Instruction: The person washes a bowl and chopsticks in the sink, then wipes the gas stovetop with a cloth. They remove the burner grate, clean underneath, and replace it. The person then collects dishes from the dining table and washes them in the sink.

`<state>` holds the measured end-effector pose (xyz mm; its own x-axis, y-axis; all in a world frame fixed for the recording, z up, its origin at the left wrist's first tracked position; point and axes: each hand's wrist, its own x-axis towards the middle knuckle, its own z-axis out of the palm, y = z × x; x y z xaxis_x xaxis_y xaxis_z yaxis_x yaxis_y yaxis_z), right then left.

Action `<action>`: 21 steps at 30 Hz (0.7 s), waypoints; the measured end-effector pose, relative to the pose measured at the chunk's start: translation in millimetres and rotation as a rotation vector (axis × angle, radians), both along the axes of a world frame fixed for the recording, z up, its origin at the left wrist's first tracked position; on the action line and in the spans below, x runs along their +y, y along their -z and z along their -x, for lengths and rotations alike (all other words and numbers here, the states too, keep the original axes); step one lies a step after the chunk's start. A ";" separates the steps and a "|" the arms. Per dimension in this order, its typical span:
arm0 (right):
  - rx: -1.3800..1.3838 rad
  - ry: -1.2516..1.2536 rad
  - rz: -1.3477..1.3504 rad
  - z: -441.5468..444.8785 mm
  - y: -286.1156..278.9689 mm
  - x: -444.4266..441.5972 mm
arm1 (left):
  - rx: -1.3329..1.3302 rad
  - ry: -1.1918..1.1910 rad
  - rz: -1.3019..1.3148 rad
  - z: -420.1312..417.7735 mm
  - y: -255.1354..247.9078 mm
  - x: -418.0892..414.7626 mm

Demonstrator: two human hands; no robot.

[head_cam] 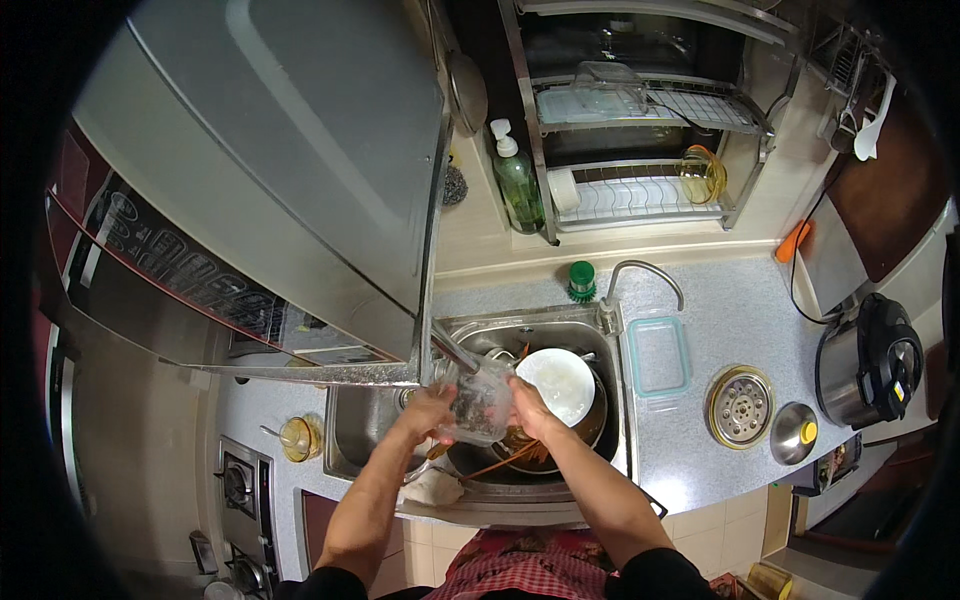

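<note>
Both hands hold a clear container [480,403] under the faucet spout [455,349], above the double-bowl steel sink [628,450]. My left hand [429,412] grips its left side, and my right hand [531,409] has the right side. Just right of it, a white bowl [556,386] rests on dishes and a large pot in the right basin. Chopsticks [499,461] slant across that basin below my hands. A pale cloth [433,487] lies over the sink's front edge. The container hides part of the basin.
A refrigerator-like grey cabinet [300,150] juts in at the left, close above the faucet. Right of the sink lie a teal-rimmed lid [660,356], a round steel lid [741,407] and a pressure cooker [870,367]. A green scrub brush [581,281] stands behind. A glass cup [298,439] sits left.
</note>
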<state>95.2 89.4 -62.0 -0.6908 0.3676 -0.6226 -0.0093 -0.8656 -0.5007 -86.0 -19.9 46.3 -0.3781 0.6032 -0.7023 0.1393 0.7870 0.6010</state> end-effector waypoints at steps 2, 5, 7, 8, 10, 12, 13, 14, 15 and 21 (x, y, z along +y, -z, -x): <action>-0.036 -0.083 0.038 -22.1 -8.0 -8.1 | -0.251 -0.039 0.034 12.6 2.5 -16.6; 0.007 -0.120 0.099 -59.2 -21.4 -15.5 | -0.531 0.093 0.108 10.6 21.8 -29.1; -0.008 -0.085 -0.019 -82.9 -29.2 -24.9 | -0.584 0.172 0.009 -1.1 40.7 -25.2; -0.067 -0.005 0.015 -89.9 -31.7 -26.8 | -0.601 0.195 -0.047 -6.7 49.9 -20.6; -0.043 0.104 -0.038 -100.5 -34.3 -29.9 | -0.610 0.227 -0.166 -10.8 65.9 -7.7; -0.032 0.222 -0.099 -103.1 -33.0 -30.5 | -0.541 0.076 -0.217 -2.6 78.3 5.3; -0.002 0.255 -0.126 -102.2 -31.1 -29.6 | -0.504 0.007 -0.260 4.6 84.0 11.1; 0.031 0.289 -0.153 -100.1 -28.9 -29.3 | -0.269 -0.036 -0.256 16.1 88.5 16.1; 0.065 0.324 -0.178 -97.5 -26.2 -28.8 | -0.091 -0.126 -0.266 25.8 94.5 21.6; 0.135 0.410 -0.084 -80.6 -12.8 -31.4 | 0.002 -0.325 -0.284 75.8 117.8 44.6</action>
